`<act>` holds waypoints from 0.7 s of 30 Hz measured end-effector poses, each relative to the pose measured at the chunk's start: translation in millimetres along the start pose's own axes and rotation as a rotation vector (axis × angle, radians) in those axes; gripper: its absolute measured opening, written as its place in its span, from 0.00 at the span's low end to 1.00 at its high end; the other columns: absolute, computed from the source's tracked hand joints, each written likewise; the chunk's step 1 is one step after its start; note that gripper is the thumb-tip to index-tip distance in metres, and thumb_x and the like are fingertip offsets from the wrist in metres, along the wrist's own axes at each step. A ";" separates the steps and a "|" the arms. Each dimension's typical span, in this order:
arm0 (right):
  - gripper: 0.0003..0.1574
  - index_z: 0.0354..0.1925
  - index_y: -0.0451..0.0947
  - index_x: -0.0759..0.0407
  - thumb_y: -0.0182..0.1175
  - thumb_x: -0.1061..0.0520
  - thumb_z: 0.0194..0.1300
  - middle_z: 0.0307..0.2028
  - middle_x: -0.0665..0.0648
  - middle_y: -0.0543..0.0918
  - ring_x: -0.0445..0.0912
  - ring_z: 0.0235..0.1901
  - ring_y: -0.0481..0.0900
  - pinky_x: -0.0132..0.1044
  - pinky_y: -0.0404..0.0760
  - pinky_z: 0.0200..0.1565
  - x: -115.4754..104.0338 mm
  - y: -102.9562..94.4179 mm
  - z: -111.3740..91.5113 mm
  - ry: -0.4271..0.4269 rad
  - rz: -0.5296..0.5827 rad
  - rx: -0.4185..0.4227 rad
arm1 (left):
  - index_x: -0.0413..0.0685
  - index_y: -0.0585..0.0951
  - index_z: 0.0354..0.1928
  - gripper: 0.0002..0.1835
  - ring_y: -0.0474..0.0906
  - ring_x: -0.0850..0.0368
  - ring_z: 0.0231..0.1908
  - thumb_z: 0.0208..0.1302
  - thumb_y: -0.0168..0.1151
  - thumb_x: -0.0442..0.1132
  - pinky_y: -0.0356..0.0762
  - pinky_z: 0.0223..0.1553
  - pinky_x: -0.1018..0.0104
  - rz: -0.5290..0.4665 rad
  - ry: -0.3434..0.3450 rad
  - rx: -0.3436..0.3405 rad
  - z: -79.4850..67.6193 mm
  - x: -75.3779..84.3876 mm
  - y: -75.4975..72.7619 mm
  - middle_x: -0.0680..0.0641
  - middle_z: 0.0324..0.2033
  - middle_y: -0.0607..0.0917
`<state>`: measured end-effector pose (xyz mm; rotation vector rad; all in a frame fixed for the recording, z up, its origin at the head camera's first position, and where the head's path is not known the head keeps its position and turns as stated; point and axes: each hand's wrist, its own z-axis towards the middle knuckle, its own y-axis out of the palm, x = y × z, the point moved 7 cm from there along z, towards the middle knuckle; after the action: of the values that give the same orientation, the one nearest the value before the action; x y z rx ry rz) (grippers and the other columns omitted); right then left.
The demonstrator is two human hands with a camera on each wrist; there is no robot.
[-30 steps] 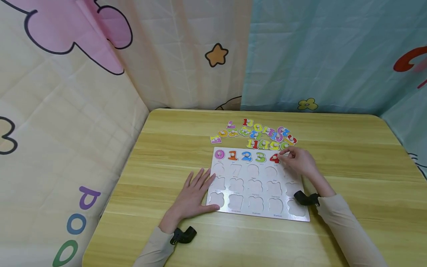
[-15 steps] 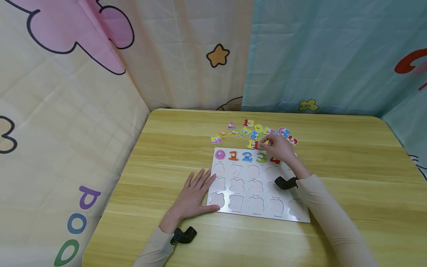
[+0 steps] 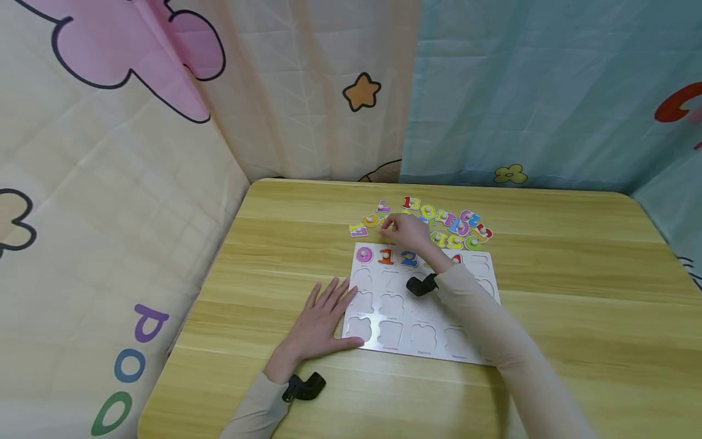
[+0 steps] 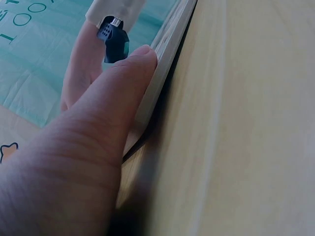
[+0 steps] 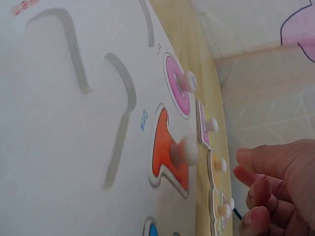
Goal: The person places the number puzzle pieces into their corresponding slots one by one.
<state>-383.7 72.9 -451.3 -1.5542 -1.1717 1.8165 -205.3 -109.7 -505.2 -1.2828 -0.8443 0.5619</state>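
Observation:
A white number puzzle board [image 3: 407, 342] lies on the table. In its top row sit knobbed pieces, a pink 0 [image 3: 364, 254], an orange 1 [image 5: 170, 157], a blue 2 [image 3: 408, 258] and a partly covered red 4 [image 3: 457, 260]. My left hand [image 3: 318, 320] rests with spread fingers on the board's left side; in the left wrist view its thumb [image 4: 130, 73] lies along the edge. My right hand [image 3: 412, 233] hovers over the loose pieces, thumb and fingers bent and holding nothing, near an orange piece [image 3: 370, 221]. The right forearm hides part of the board.
Behind the board several loose number pieces lie in a cluster, among them a purple 7 [image 3: 382, 206], a red-and-yellow 13 [image 3: 411, 203] and a yellow-and-purple piece [image 3: 358, 230]. Patterned curtains [image 3: 307, 91] stand beyond the wooden table's [image 3: 592, 274] far and left edges.
My right hand has moved left, from beside the red 4 across the loose pieces to their left part. The left hand stays on the board.

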 end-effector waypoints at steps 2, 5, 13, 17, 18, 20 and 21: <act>0.13 0.36 0.82 0.56 0.61 0.47 0.64 0.19 0.50 0.73 0.45 0.20 0.69 0.34 0.62 0.19 -6.2 6.6 4.7 -0.008 -0.003 -0.012 | 0.52 0.48 0.75 0.54 0.35 0.49 0.72 0.55 0.41 0.79 0.30 0.68 0.47 0.003 0.001 0.003 -0.1 -0.2 0.1 0.48 0.74 0.45; 0.12 0.35 0.82 0.55 0.61 0.48 0.63 0.19 0.50 0.75 0.45 0.19 0.70 0.34 0.63 0.18 -13.8 13.2 9.1 -0.016 -0.020 -0.015 | 0.52 0.48 0.75 0.54 0.35 0.49 0.72 0.55 0.40 0.79 0.30 0.68 0.47 0.012 0.006 0.007 -0.4 -0.5 0.1 0.48 0.74 0.45; 0.13 0.37 0.82 0.55 0.61 0.47 0.63 0.21 0.51 0.77 0.46 0.21 0.72 0.36 0.66 0.21 -4.5 10.4 14.0 0.029 -0.008 0.009 | 0.52 0.48 0.75 0.54 0.35 0.48 0.72 0.55 0.41 0.78 0.30 0.68 0.47 0.010 0.009 0.006 -0.2 0.0 -0.9 0.48 0.74 0.45; 0.15 0.37 0.82 0.55 0.62 0.45 0.62 0.21 0.52 0.76 0.47 0.22 0.72 0.37 0.67 0.22 10.3 0.2 13.9 0.072 -0.003 0.047 | 0.52 0.48 0.75 0.54 0.35 0.48 0.72 0.55 0.41 0.78 0.30 0.68 0.47 0.011 0.007 0.006 -0.3 0.1 -1.2 0.48 0.74 0.45; 0.15 0.37 0.82 0.55 0.62 0.45 0.62 0.21 0.52 0.76 0.47 0.22 0.72 0.37 0.66 0.21 14.3 -2.4 13.6 0.080 -0.003 0.055 | 0.52 0.48 0.75 0.54 0.35 0.49 0.72 0.55 0.41 0.79 0.30 0.68 0.47 0.013 0.006 0.005 -0.3 0.0 -1.0 0.48 0.74 0.45; 0.15 0.38 0.82 0.55 0.62 0.45 0.62 0.20 0.52 0.76 0.47 0.20 0.71 0.37 0.65 0.19 22.4 -7.9 12.8 0.093 0.001 0.067 | 0.52 0.49 0.75 0.54 0.35 0.49 0.72 0.55 0.40 0.79 0.30 0.68 0.47 0.017 0.004 0.006 -0.4 -0.4 -0.8 0.48 0.74 0.45; 0.15 0.38 0.82 0.55 0.62 0.46 0.62 0.19 0.52 0.76 0.47 0.20 0.72 0.36 0.65 0.19 26.1 -10.6 12.3 0.099 0.008 0.070 | 0.52 0.49 0.75 0.54 0.35 0.49 0.72 0.55 0.41 0.79 0.30 0.68 0.47 0.017 0.002 0.007 -0.5 -0.6 -0.8 0.48 0.74 0.45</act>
<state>-403.6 95.7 -456.9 -1.5913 -1.0469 1.7454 -205.3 -110.6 -504.6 -1.2845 -0.8297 0.5760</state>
